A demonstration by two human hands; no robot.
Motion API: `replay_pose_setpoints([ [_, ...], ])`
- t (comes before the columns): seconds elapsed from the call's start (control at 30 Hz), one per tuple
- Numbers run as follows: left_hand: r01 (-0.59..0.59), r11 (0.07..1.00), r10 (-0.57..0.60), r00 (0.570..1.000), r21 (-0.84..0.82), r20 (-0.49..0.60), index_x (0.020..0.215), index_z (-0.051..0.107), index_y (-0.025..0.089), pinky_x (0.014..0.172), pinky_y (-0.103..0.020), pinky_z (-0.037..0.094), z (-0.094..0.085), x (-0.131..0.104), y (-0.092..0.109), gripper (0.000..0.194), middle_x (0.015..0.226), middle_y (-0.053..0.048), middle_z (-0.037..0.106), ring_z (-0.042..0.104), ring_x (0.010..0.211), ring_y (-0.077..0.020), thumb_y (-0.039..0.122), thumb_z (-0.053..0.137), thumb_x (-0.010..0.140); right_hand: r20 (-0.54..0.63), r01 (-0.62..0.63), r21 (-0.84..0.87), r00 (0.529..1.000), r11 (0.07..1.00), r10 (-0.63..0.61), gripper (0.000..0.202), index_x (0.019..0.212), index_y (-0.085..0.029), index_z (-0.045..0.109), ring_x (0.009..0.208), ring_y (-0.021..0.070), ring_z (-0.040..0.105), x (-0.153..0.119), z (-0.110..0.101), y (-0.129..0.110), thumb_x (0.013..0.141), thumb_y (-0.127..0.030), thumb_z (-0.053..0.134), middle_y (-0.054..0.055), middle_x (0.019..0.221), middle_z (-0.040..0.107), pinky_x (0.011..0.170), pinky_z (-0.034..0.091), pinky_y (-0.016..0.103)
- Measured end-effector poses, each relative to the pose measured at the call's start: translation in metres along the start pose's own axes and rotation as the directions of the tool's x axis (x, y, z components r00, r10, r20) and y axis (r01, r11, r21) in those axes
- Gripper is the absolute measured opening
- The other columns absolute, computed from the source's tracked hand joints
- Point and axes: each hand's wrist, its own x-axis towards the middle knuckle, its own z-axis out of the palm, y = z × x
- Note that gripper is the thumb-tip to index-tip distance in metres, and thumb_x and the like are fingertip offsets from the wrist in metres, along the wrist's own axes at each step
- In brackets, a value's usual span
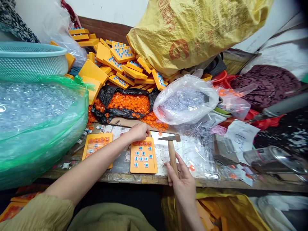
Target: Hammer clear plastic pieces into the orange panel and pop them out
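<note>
At lower centre, a hammer [172, 150] is gripped by its stiff wooden handle in the right hand [183, 183]; the rigid, light orange tray [143, 156] is pinned by the closed left hand [139, 131].

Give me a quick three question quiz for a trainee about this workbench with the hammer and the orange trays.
1. True or false: the right hand holds the hammer by its wooden handle.
2. Which tray does the left hand touch? A) the orange tray beside the hammer B) the second tray further left
3. What colour are the small caps in the black bag?

Key: 1 true; 2 A; 3 orange.
</note>
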Motion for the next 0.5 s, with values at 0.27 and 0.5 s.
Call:
replay_pose_setpoints([
  [0.27,0.030,0.978,0.017,0.974,0.205,-0.225,0.085,0.071,0.014,0.090,-0.035,0.046,-0.009,-0.005,-0.018,0.029,0.094,-0.013,0.066,0.060,0.097,-0.0245,0.010,0.043,0.083,0.005,0.037,-0.076,0.999,0.996,-0.037,0.071,0.136,-0.021,0.051,0.046,0.0078,0.044,0.001,-0.004,0.009,0.073,-0.046,0.071,0.003,0.087,0.068,0.041,0.041,0.022],
  [0.5,-0.002,0.984,0.048,0.965,0.178,-0.258,0.090,0.071,0.013,0.087,-0.035,0.050,-0.006,-0.021,-0.022,0.022,0.094,-0.011,0.070,0.063,0.093,-0.0234,0.008,0.052,0.080,0.049,0.172,-0.205,0.985,0.964,-0.165,0.062,0.132,-0.018,0.056,0.078,0.0225,0.068,0.004,-0.008,0.012,0.077,-0.045,0.067,0.008,0.099,0.073,0.063,0.057,0.032],
])
